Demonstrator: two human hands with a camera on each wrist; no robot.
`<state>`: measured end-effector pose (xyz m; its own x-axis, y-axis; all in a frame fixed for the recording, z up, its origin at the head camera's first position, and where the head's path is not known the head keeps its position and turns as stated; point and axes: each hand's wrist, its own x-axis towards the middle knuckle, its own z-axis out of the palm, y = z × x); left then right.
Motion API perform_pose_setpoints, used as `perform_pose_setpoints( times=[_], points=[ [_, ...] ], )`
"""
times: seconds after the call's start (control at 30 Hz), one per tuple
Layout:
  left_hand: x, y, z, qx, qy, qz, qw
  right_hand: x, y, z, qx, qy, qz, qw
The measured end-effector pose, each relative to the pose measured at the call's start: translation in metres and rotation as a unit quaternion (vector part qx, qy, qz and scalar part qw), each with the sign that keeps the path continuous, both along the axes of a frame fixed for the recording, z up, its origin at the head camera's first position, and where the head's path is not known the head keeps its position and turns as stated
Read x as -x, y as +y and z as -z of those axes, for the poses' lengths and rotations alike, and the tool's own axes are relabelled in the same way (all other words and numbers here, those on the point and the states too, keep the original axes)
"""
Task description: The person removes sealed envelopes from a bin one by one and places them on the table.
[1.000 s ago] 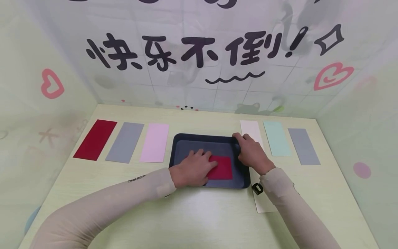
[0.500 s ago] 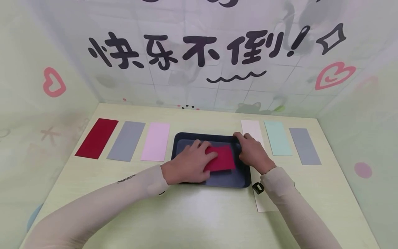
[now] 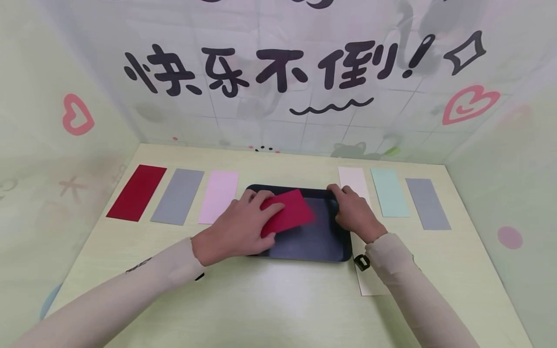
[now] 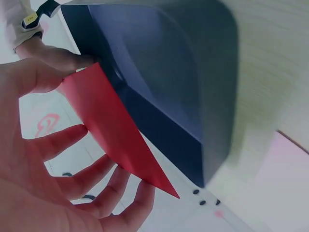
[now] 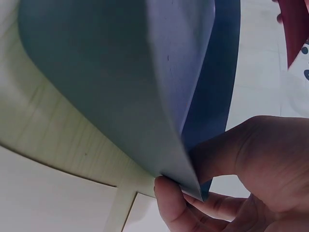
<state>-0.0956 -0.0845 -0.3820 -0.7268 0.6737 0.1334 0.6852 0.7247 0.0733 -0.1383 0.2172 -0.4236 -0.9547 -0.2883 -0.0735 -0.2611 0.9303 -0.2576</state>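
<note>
My left hand holds a red card over the left part of a dark tray. In the left wrist view the card bows a little between the thumb on one edge and the fingertips on the other. My right hand grips the tray's right rim near its far corner. From the right wrist view, the thumb lies inside the tray wall and the fingers curl outside it. Nothing else shows on the visible tray floor.
Left of the tray lie a dark red card, a grey card and a pink card. To its right are a pale pink card, a mint card and another grey card. A cream strip lies beneath the right forearm.
My left hand has lifted the red card off the tray floor and moved it left, tilting it. The right hand has stayed on the tray rim.
</note>
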Motion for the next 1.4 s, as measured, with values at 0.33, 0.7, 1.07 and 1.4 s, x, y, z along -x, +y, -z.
perform_pose_setpoints(
  times=[0.33, 0.7, 1.07, 1.4],
  points=[
    [-0.016, -0.038, 0.001, -0.035, -0.026, -0.074, 0.9963, 0.000, 0.000, 0.001, -0.005, 0.003, 0.001, 1.000],
    [-0.040, -0.070, 0.013, -0.060, -0.053, -0.150, 0.9855, -0.001, -0.002, 0.001, -0.002, -0.008, 0.007, 1.000],
    [-0.070, -0.090, 0.029, -0.059, -0.111, -0.230, 0.9651, -0.001, -0.001, 0.001, -0.002, -0.014, 0.011, 1.000],
    [-0.088, -0.089, 0.038, 0.004, -0.148, -0.279, 0.9488, -0.001, -0.001, 0.002, -0.003, -0.015, 0.011, 1.000]
  ],
)
